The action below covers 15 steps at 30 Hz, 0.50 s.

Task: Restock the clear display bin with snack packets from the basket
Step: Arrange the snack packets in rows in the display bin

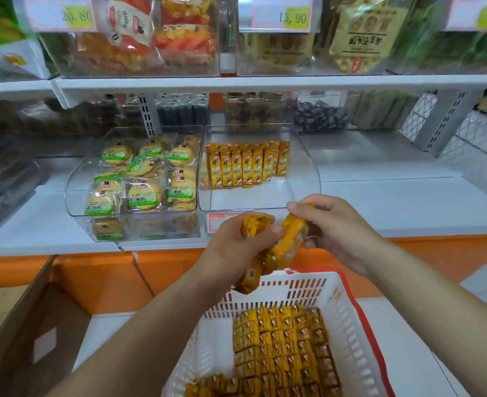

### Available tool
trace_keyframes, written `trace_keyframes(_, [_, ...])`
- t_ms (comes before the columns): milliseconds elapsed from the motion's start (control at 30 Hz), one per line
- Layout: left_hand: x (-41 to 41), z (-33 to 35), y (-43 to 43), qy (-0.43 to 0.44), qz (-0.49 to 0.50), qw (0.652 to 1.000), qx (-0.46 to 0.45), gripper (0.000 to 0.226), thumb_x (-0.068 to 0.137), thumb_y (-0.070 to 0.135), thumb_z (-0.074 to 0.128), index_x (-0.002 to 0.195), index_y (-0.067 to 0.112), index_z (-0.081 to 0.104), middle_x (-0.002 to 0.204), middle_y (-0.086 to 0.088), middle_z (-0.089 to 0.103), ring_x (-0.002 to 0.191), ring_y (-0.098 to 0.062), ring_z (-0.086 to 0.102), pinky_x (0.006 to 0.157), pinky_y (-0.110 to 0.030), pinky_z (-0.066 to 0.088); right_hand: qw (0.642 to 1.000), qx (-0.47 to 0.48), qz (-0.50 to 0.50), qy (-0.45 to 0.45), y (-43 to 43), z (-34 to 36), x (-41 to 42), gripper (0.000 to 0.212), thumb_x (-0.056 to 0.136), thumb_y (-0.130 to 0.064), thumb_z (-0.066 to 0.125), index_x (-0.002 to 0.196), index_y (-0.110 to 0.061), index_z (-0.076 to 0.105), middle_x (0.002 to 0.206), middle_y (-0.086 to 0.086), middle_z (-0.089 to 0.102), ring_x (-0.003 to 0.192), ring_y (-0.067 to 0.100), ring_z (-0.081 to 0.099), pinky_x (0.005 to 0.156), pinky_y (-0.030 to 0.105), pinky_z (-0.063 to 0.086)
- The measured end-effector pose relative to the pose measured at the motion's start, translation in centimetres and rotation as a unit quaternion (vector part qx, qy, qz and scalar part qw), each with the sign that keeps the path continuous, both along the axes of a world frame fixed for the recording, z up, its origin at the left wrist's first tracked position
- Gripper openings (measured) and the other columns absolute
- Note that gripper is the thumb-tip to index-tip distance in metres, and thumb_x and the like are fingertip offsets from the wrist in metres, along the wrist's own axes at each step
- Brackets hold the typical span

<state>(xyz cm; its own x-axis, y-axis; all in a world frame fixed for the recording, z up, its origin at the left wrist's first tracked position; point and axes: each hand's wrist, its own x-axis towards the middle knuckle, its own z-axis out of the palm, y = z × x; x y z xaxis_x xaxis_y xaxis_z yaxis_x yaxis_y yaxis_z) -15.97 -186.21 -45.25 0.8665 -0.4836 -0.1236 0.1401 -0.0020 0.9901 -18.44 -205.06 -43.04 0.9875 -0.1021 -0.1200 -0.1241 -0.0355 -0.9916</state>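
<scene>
Above the white basket [348, 316], my left hand [236, 247] grips a bunch of yellow snack packets [255, 224] that hang down below its fingers. My right hand [334, 224] pinches the top of one of those yellow packets [292, 233], close to the left hand. Both hands are just in front of the clear display bin [308, 179], where a row of yellow packets [246, 166] stands upright at the back. Several more yellow packets [282, 345] lie stacked in the basket.
A second clear bin [76, 196] with round green-labelled biscuit packs stands left of the display bin. The upper shelf [265, 83] carries more bins with price tags. A cardboard box [30, 325] sits at the lower left, and an orange shelf front runs behind the basket.
</scene>
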Motion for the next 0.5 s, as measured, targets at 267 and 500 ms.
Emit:
trace_keyframes(267, [0.4, 0.5, 0.8, 0.007, 0.023, 1.0, -0.009, 0.056, 0.066, 0.037, 0.087, 0.116, 0.022, 0.065, 0.089, -0.001, 0.078, 0.078, -0.024, 0.077, 0.054, -0.027, 0.054, 0.999, 0.01, -0.049, -0.002, -0.4, -0.7, 0.7, 0.056, 0.06, -0.065, 0.077, 0.077, -0.017, 0.054, 0.063, 0.005, 0.061, 0.045, 0.016, 0.054, 0.043, 0.025, 0.047])
trace_keyframes(500, [1.7, 0.4, 1.5, 0.013, 0.12, 0.992, -0.022, 0.03, 0.081, 0.027, 0.084, 0.106, 0.022, 0.067, 0.076, 0.0, 0.076, 0.068, -0.012, 0.073, 0.053, -0.023, 0.054, 0.991, -0.112, 0.07, -0.024, -0.5, -1.1, 0.3, 0.041, 0.08, -0.062, 0.063, 0.094, -0.024, 0.072, 0.076, -0.003, 0.069, 0.06, 0.017, 0.067, 0.055, 0.031, 0.053])
